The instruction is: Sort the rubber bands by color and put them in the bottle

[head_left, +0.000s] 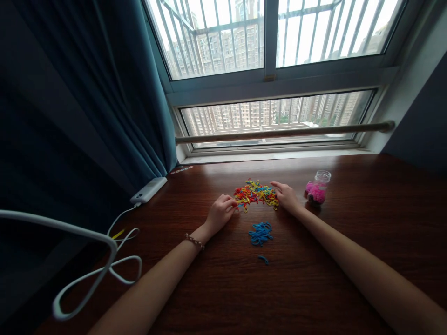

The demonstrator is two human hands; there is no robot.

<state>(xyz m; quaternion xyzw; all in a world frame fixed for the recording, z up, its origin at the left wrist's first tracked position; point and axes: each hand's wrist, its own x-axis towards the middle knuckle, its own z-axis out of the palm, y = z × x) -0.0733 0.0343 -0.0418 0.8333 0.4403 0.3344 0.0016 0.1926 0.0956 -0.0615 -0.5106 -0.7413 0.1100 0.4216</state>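
A mixed heap of small hair ties (256, 193), mostly red and yellow with some blue, lies on the wooden table. At its left edge my left hand (220, 211) has its fingertips pinched together; what they hold, if anything, is too small to make out. My right hand (285, 196) rests against the heap's right edge, index finger stretched out over the ties and the other fingers partly hidden. Nearer to me sits a separate pile of blue hair ties (260, 233), with a single blue hair tie (263, 259) lying apart below it.
A clear jar (318, 188) with pink and dark contents stands open right of my right hand. A white power bank (149, 190) with a white cable (101, 272) lies at the left, by a blue curtain (139, 93). The window and a rail (286, 133) border the table's far side.
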